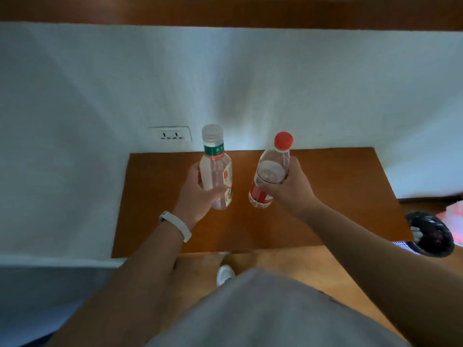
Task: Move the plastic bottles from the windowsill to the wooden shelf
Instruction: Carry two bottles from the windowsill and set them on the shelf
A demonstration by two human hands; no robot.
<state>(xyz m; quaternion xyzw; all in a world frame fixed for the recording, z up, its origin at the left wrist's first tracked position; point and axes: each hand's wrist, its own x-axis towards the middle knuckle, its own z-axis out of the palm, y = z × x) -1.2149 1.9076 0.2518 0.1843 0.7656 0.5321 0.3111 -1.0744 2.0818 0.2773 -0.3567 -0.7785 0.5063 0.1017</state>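
Note:
My left hand [198,194] grips a clear plastic bottle [216,169] with a clear cap and a green neck band. My right hand [292,186] grips a second clear bottle [271,171] with a red cap and a red label. Both bottles are held roughly upright over the wooden shelf [338,196], a brown board against the white wall. I cannot tell whether their bases touch the wood. A white band sits on my left wrist.
A white wall socket [170,136] is set in the wall just left of the shelf's back edge. A dark bin [431,234] with a black liner stands on the floor at the right. A brown wooden ledge [225,11] runs along the top.

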